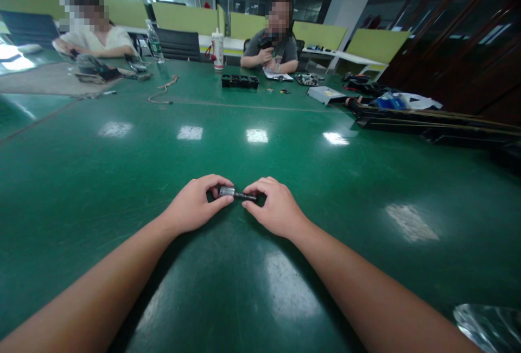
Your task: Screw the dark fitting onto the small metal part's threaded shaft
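Note:
Close to the middle of the green table lies a small motor (227, 191), a silver cylinder with a thin dark ridged shaft pointing right. My left hand (200, 201) is closed round the silver body, thumb in front and index finger behind. At the other end, my right hand (277, 206) curls its thumb and fingers about the dark shaft. Both hands stay low, just at the table surface. The fingertips hide part of the motor's left end.
Across the green table (228, 146) sit two other people. A black plastic part (240, 81), a white cup (218, 49), a clear bottle (154, 43) and a cord (163, 91) stand or lie far off. Long dark parts (431, 122) lie at right; crinkled clear plastic (488, 323) is near.

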`<state>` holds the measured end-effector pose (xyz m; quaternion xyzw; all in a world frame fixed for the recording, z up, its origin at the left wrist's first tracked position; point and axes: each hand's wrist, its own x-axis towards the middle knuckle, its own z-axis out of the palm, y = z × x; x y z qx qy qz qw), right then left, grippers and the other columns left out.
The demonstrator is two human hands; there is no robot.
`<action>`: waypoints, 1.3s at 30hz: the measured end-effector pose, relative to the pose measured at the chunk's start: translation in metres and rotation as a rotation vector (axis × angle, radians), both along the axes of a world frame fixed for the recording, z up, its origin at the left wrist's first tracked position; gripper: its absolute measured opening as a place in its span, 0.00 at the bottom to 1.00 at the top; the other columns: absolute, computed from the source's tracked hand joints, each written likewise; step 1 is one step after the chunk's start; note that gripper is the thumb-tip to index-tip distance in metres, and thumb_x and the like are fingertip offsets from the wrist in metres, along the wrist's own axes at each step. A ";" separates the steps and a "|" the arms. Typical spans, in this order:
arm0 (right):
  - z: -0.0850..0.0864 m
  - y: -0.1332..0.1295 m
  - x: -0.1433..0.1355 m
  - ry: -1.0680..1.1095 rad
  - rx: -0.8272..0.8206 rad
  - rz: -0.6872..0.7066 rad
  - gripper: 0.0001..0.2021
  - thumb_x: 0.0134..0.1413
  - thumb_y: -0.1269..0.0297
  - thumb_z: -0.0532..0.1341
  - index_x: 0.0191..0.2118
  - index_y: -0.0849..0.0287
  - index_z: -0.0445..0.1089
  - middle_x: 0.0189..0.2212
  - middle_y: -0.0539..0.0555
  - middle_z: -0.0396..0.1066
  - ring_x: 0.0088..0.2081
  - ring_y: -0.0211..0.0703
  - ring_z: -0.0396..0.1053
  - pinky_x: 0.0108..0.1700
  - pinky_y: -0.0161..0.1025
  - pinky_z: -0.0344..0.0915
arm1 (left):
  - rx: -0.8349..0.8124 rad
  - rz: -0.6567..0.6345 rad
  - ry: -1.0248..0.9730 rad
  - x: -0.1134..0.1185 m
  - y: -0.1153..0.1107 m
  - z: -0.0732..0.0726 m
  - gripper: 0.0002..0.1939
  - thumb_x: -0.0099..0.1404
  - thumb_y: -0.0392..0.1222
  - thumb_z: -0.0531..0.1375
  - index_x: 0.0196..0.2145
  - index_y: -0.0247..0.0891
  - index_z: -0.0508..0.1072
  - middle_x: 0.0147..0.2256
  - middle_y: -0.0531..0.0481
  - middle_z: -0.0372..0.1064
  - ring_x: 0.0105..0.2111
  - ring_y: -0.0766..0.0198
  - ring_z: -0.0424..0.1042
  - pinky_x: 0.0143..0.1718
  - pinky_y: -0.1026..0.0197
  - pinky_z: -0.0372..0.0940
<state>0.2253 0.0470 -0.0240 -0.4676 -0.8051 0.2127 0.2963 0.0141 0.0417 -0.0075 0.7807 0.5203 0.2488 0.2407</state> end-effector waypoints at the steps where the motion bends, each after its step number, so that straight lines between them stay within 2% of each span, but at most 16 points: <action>1: 0.000 0.000 0.000 -0.003 0.000 -0.006 0.06 0.50 0.70 0.67 0.36 0.55 0.75 0.32 0.50 0.73 0.38 0.43 0.67 0.41 0.40 0.61 | 0.000 -0.002 0.000 0.000 0.000 0.000 0.14 0.64 0.48 0.60 0.43 0.40 0.76 0.36 0.50 0.75 0.34 0.60 0.71 0.38 0.59 0.65; 9: -0.001 0.002 0.003 -0.059 0.001 -0.114 0.04 0.49 0.68 0.66 0.33 0.54 0.75 0.30 0.50 0.72 0.38 0.44 0.67 0.42 0.42 0.60 | -0.011 0.017 0.012 0.001 0.000 0.001 0.14 0.64 0.49 0.59 0.43 0.40 0.76 0.34 0.50 0.74 0.33 0.59 0.71 0.37 0.59 0.65; 14: 0.000 0.004 0.007 -0.089 0.003 -0.247 0.03 0.47 0.68 0.66 0.31 0.53 0.76 0.29 0.50 0.72 0.34 0.43 0.67 0.37 0.40 0.59 | -0.013 0.043 0.018 0.000 0.000 0.000 0.15 0.64 0.50 0.58 0.43 0.39 0.75 0.33 0.50 0.73 0.32 0.59 0.71 0.34 0.59 0.64; 17: 0.000 0.006 0.009 -0.076 0.012 -0.279 0.04 0.47 0.68 0.66 0.31 0.52 0.76 0.29 0.50 0.72 0.32 0.41 0.66 0.35 0.39 0.58 | -0.013 0.053 0.019 -0.001 0.001 -0.002 0.14 0.65 0.50 0.58 0.42 0.39 0.75 0.32 0.51 0.73 0.32 0.60 0.70 0.33 0.60 0.64; 25: -0.003 0.008 0.007 0.068 -0.036 -0.135 0.07 0.50 0.71 0.67 0.36 0.53 0.79 0.34 0.51 0.76 0.36 0.41 0.72 0.41 0.40 0.66 | -0.006 0.027 0.014 -0.003 0.001 -0.004 0.14 0.66 0.51 0.58 0.44 0.41 0.74 0.32 0.52 0.71 0.31 0.61 0.70 0.33 0.60 0.63; 31: -0.004 0.006 0.004 0.182 -0.019 -0.039 0.08 0.49 0.75 0.66 0.34 0.55 0.78 0.34 0.50 0.77 0.37 0.39 0.73 0.43 0.37 0.67 | -0.001 0.006 -0.002 -0.003 0.000 -0.003 0.14 0.65 0.49 0.59 0.44 0.40 0.74 0.33 0.51 0.71 0.32 0.61 0.69 0.34 0.60 0.63; 36: -0.004 0.002 0.001 0.233 -0.039 0.090 0.18 0.46 0.82 0.62 0.41 0.55 0.76 0.36 0.49 0.76 0.37 0.38 0.72 0.43 0.36 0.68 | 0.016 -0.026 0.000 -0.004 0.000 -0.005 0.13 0.65 0.47 0.59 0.45 0.41 0.74 0.34 0.52 0.71 0.32 0.62 0.69 0.35 0.60 0.62; 39: -0.006 0.001 0.000 0.243 -0.042 0.137 0.19 0.46 0.83 0.60 0.42 0.55 0.75 0.37 0.49 0.75 0.38 0.38 0.72 0.43 0.36 0.68 | 0.022 -0.033 -0.003 -0.004 0.001 -0.006 0.13 0.64 0.46 0.61 0.45 0.41 0.74 0.35 0.52 0.72 0.33 0.62 0.69 0.36 0.60 0.63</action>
